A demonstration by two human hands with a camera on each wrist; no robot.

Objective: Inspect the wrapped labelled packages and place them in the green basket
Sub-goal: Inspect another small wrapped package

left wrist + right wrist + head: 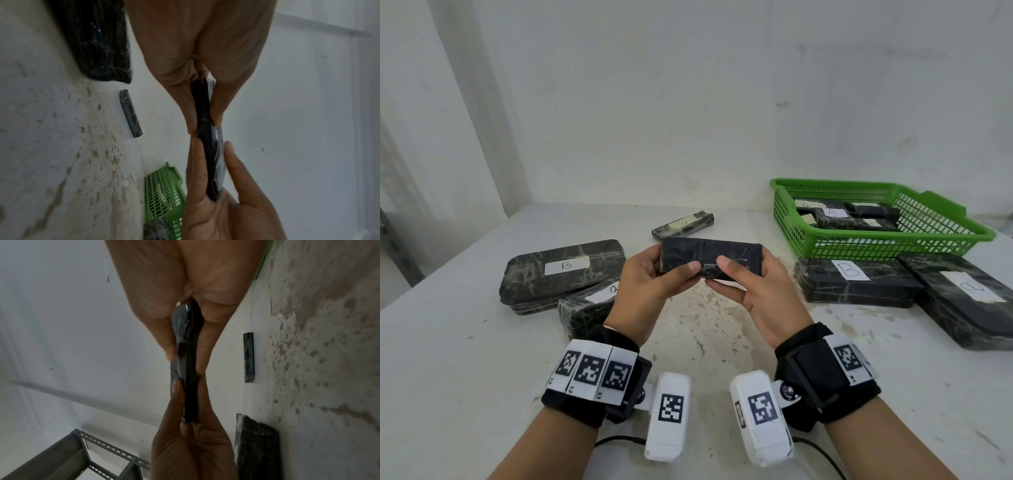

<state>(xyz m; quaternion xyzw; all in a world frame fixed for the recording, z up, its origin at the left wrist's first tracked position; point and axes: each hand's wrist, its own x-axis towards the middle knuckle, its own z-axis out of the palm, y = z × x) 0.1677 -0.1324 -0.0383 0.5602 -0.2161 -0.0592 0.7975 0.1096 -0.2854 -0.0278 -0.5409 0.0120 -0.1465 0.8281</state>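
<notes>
At frame centre, left hand and right hand both pinch a flat black film-wrapped package above the worktop; green plastic basket at right

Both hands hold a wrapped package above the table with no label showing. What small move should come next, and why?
Probably turn the held package over. Left hand and right hand pinch it by its ends, and the face toward the head camera shows only dark wrap, so its label is unread. The green basket comes after.
</notes>
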